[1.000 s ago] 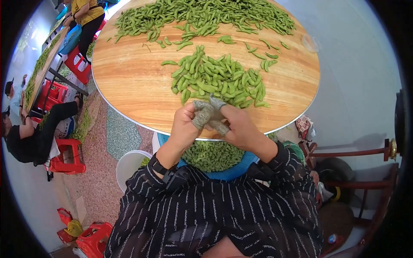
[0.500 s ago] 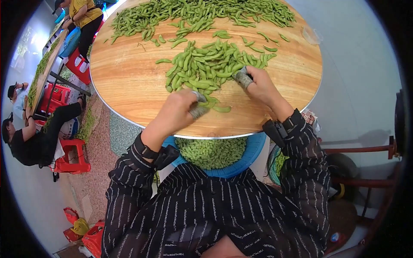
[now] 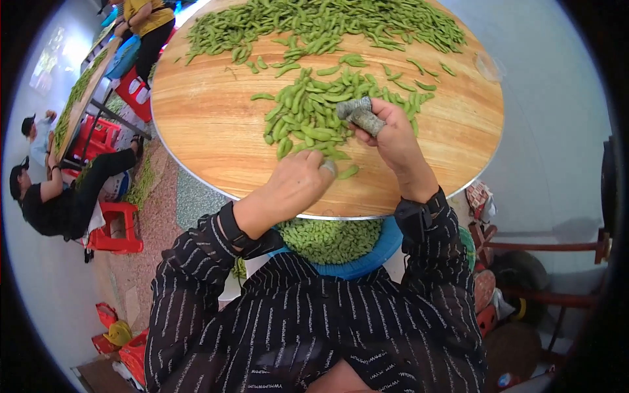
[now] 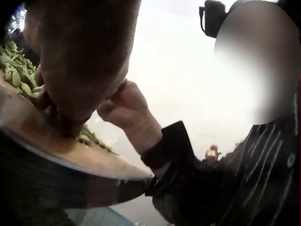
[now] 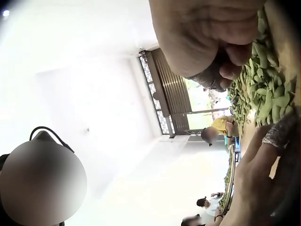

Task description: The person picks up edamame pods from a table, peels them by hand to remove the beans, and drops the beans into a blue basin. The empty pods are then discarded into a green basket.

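Green bean pods (image 3: 306, 108) lie in a loose pile on the round wooden table (image 3: 203, 131). My left hand (image 3: 288, 187) is palm down at the pile's front edge, its fingertips mostly hidden beneath it; a grey wrap shows on one digit. A single pod (image 3: 349, 171) lies just right of it. Over the pile's right side, my right hand (image 3: 390, 134) has bent fingers and grey-wrapped tips close together, with no pod visible between them. In the left wrist view, the left hand (image 4: 84, 61) points down at the tabletop. The right wrist view shows the right hand's (image 5: 207, 37) curled fingers.
A bigger heap of pods (image 3: 321, 23) covers the table's far side. Below the near edge stands a blue basin (image 3: 391, 245) of shelled beans (image 3: 327, 239). Further left are seated people, red stools (image 3: 118, 229) and another long table (image 3: 82, 98).
Both hands were together at the table's near edge, then parted over the pile. Since then, the right hand's fingers have drawn in, while the left stays low at the front pods.
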The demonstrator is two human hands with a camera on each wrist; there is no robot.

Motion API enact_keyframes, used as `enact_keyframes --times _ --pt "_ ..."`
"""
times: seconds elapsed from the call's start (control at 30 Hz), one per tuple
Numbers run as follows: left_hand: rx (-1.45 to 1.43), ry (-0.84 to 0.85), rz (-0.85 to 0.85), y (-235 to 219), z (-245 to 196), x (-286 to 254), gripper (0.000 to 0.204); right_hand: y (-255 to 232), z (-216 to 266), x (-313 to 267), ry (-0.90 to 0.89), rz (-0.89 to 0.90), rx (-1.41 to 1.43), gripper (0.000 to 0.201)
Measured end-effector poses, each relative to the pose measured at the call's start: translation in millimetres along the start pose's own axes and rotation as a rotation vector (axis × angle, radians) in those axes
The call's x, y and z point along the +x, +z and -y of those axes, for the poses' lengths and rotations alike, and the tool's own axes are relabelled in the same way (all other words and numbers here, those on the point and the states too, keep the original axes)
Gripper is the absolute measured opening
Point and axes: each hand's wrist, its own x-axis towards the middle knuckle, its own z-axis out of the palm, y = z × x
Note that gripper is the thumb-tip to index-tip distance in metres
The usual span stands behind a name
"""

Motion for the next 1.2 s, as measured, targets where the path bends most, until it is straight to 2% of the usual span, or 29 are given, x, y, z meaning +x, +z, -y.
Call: enact_keyframes --times 0.03,0.07,0.13,0.17,0.2,0.27,0.3,0.33,0.37,0.4,0.43,0.47,0.57,0.67,0.7,0.73,0.8,0.9,0.97,1.03,1.1,1.13,1.2 --pt "-0.091 -0.064 0.099 -9.0 0.0 2.1 0.017 -1.9 -1.2 2.3 0.008 0.047 0.008 0.013" --pt "-0.085 -0.074 0.099 -9.0 2.4 0.8 0.017 -2.0 -1.5 0.5 0.008 0.058 0.01 0.013" --pt "-0.186 -0.151 0.139 -4.1 5.8 0.2 0.021 -3.1 -1.9 -11.5 0.193 0.332 -0.201 0.014" --pt "-0.185 -0.145 0.137 -2.0 8.0 0.1 0.021 -7.5 -7.4 -12.5 0.186 0.411 -0.38 0.015" --pt "-0.209 -0.166 0.103 -0.3 10.0 -1.5 0.02 -10.8 -12.5 -12.2 0.186 0.4 -0.382 0.015" --pt "-0.241 -0.171 0.07 -0.9 14.1 1.3 0.02 -15.8 -19.0 -13.4 0.092 0.264 -0.522 0.015" --pt "-0.314 -0.198 -0.017 -8.2 18.2 6.9 0.018 -16.8 -15.9 -13.5 0.091 0.253 -0.527 0.015" --pt "-0.383 -0.229 -0.109 -15.7 22.1 13.5 0.016 -16.5 -9.3 -12.0 0.088 0.162 -0.399 0.012" --pt "-0.509 -0.277 -0.165 -21.0 23.6 20.9 0.024 -15.1 -1.4 -10.0 0.084 0.076 -0.271 0.012" --pt "-0.505 -0.269 -0.172 -19.1 28.7 27.4 0.024 -13.5 6.0 -8.1 0.076 -0.01 -0.142 0.014" --pt "-0.663 -0.359 -0.196 -13.3 34.9 33.8 0.024 -10.0 11.3 -7.9 0.047 -0.056 -0.059 0.02" --pt "-0.82 -0.445 -0.217 -8.0 39.7 39.9 0.023 -8.4 11.5 -6.0 0.033 -0.062 -0.065 0.02" --pt "-0.745 -0.404 -0.315 7.0 38.1 54.9 0.025 -7.7 -3.6 2.7 0.054 -0.039 0.061 0.022" --pt "-0.799 -0.314 -0.251 8.1 33.3 54.4 0.029 -12.6 -11.6 5.1 0.062 -0.098 0.088 0.02" --pt "-0.735 -0.251 -0.264 11.9 38.3 53.9 0.024 -13.8 -13.9 6.4 0.072 -0.101 0.087 0.02" --pt "-0.744 -0.258 -0.261 13.9 42.0 53.2 0.024 -14.6 -16.6 7.7 0.031 -0.096 0.09 0.02" --pt "-0.96 -0.302 -0.078 13.6 46.9 53.4 0.018 -13.4 -18.9 9.5 -0.003 -0.092 0.089 0.02" --pt "-1.039 -0.352 -0.07 20.5 52.5 47.9 0.014 -4.1 -13.4 8.6 -0.033 -0.122 -0.037 0.02" --pt "-0.992 -0.357 -0.128 16.9 51.4 48.3 0.015 -2.5 -11.6 7.0 0.002 -0.225 0.065 0.02" --pt "-0.947 -0.356 -0.187 15.9 50.7 50.1 0.017 -4.5 -12.2 6.5 0.054 -0.207 0.014 0.019" --pt "-0.592 -0.27 -0.318 17.0 50.9 50.2 0.019 -4.4 -14.0 6.5 0.107 -0.191 -0.033 0.018" --pt "-0.596 -0.27 -0.316 15.9 50.0 49.8 0.019 -3.4 -15.2 6.8 0.099 -0.184 -0.037 0.016" --pt "-0.399 -0.193 -0.284 13.4 47.8 49.7 0.02 -3.9 -16.3 7.2 0.094 -0.18 -0.046 0.015"
